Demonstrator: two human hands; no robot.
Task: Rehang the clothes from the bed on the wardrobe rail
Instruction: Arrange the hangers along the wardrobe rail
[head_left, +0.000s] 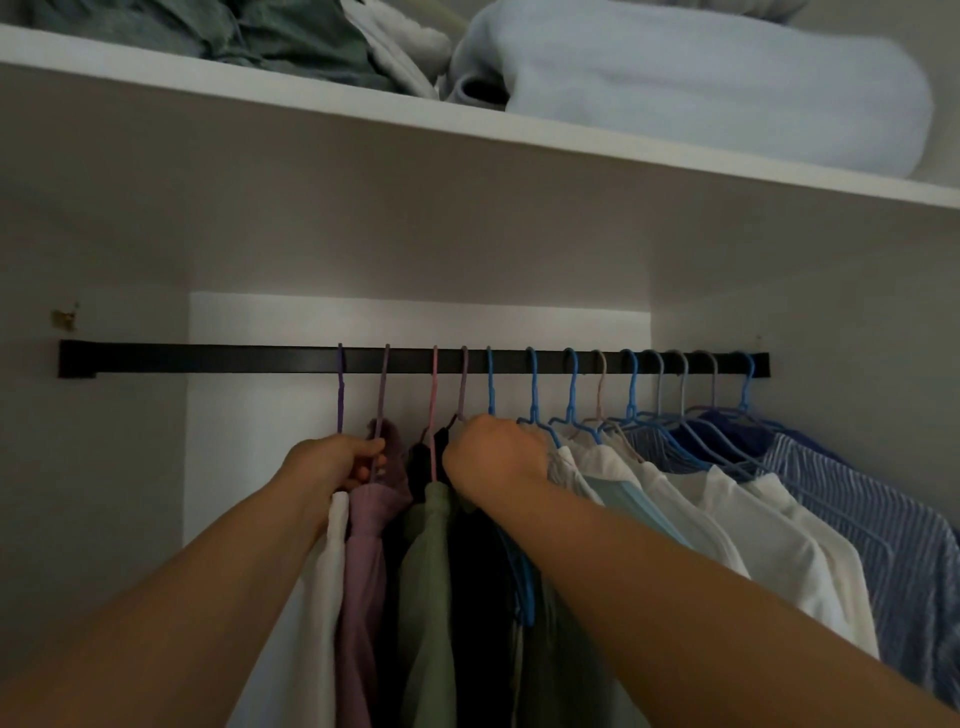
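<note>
Both forearms reach up: left hand (340, 460) pinches the mauve hanger (382, 410), right hand (493, 452) curls around hanger necks, black rail (208, 358) running crosswise just above.

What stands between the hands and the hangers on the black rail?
Nothing visible. The left hand already grips the neck of the mauve hanger, and the right hand is at the hangers beside it; what it holds is hidden. All hooks sit on the rail.

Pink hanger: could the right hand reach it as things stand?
Probably yes. The right hand sits just right of the pink hanger, at the same height, with only a dark garment between them and nothing rigid in the way.
</note>
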